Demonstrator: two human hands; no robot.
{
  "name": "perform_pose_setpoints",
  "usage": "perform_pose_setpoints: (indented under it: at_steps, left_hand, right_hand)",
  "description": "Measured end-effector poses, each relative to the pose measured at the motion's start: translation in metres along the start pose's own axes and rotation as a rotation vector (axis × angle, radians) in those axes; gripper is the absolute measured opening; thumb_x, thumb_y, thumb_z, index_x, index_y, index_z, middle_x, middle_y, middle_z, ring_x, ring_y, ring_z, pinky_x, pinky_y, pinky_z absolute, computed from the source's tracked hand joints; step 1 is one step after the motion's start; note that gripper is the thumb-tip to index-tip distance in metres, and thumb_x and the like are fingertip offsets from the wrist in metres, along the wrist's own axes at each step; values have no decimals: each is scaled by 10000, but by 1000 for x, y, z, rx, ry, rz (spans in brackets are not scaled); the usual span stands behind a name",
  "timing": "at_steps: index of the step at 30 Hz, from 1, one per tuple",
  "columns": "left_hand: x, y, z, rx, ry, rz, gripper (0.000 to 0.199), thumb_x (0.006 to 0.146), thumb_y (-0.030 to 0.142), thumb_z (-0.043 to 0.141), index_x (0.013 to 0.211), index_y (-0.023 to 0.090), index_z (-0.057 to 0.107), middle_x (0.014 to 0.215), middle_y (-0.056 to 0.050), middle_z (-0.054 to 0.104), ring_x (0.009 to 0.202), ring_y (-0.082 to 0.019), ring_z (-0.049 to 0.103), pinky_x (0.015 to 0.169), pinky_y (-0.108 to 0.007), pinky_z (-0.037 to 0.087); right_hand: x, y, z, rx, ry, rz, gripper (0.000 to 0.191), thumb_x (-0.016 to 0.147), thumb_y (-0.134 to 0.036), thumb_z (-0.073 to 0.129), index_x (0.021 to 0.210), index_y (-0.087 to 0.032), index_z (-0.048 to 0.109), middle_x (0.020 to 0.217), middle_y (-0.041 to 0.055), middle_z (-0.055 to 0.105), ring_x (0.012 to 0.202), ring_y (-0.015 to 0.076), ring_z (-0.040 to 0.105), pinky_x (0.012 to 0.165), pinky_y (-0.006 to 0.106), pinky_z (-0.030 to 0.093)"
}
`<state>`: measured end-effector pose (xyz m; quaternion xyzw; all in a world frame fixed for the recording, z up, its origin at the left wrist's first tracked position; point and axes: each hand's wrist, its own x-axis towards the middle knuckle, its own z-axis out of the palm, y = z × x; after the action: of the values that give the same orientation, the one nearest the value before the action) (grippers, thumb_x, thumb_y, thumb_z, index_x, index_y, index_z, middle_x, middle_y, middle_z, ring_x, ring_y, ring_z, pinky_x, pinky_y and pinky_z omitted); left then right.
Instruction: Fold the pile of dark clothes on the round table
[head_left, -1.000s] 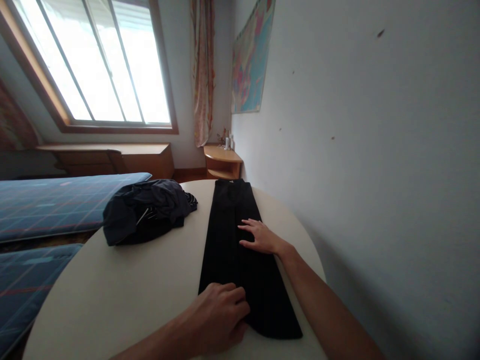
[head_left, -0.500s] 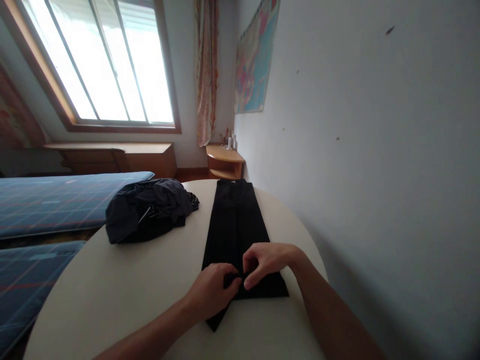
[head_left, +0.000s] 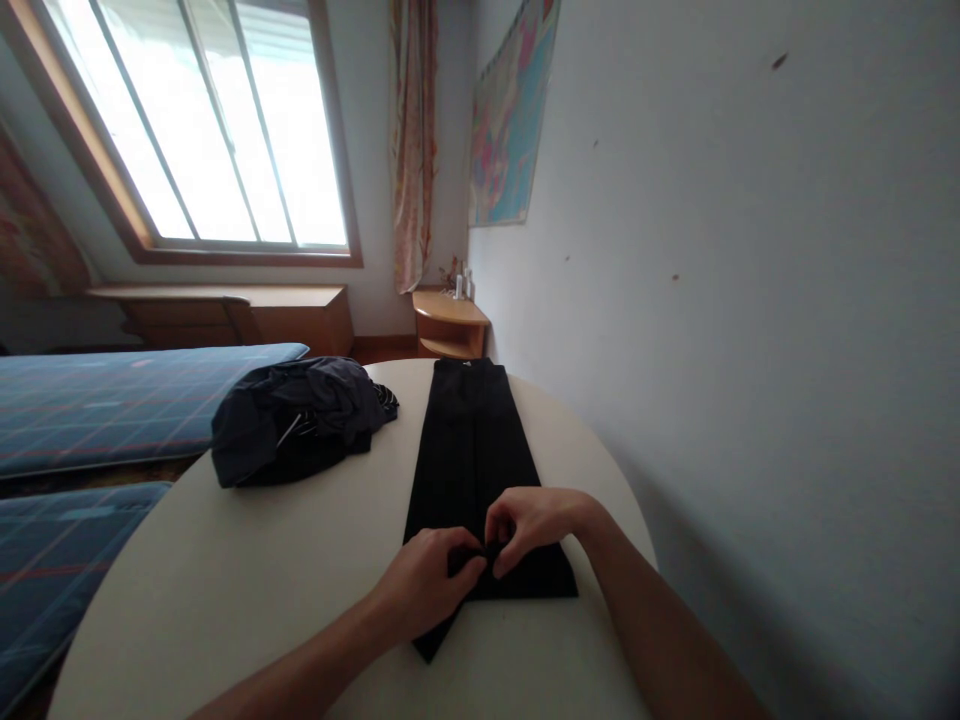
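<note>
Black trousers (head_left: 472, 440) lie lengthwise on the round white table (head_left: 225, 580), waist end at the far edge and leg ends toward me. My left hand (head_left: 439, 575) is closed on the black fabric near the leg ends, thumb and fingers pinching it. Close beside it on the right, my right hand (head_left: 529, 525) also pinches the fabric, its fingers curled down. The fingertips of both hands nearly meet. One leg end sticks out below my left hand as a pointed corner; the other spreads flat to the right.
A heap of dark clothes (head_left: 300, 420) sits at the table's far left. Beyond it are mattresses with a blue checked cover (head_left: 112, 405). A bare wall (head_left: 750, 350) runs close along the right side. A small wooden corner shelf (head_left: 450, 308) stands behind the table.
Both hands have shifted very slightly, with the fingertips a touch further right. The trousers and the heap look the same.
</note>
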<state>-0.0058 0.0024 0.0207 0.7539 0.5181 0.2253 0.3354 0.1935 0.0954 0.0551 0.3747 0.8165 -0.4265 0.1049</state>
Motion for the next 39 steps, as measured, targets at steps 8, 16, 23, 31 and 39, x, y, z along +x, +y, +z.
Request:
perform_pose_setpoints:
  at_steps: [8,16,23,31,39]
  left_hand:
    - [1,-1,-2,8,24,13,273,873,374,544,966,220,750,890,-29,726,777,-176,636,711,-268,450]
    - [6,-8,1,-218,88,-67,223,829,366,586,958,189,625,781,4,653,700,-153,576,630,-251,426]
    - [5,-9,-6,-228,87,-47,293,866,469,562,889,181,609,790,-17,653,720,-163,587,641,-258,444]
    - [3,-22,-26,-17,243,26,620,808,461,661,1352,235,468,1321,-98,608,1167,-276,597,989,-392,460]
    - [30,-67,-17,208,376,6,411,913,302,514,1318,231,511,1135,-72,695,1034,-229,669,907,-356,500]
  right_hand:
    - [0,0,0,113,-21,-134,467,603,-511,840,827,-164,623,686,-66,525,626,77,440,532,198,322]
    - [1,-2,1,253,16,-255,493,654,-468,841,976,-156,638,824,-30,568,739,97,513,636,198,409]
    - [6,3,0,135,106,-347,316,799,-402,734,1004,-164,702,850,-3,634,781,123,557,674,215,422]
    - [12,15,-6,49,752,-323,201,900,-323,602,1041,-203,682,1004,34,708,901,179,631,844,308,473]
    - [38,43,-6,-154,935,-324,179,921,-263,591,1068,-239,690,1027,42,694,957,187,644,896,333,476]
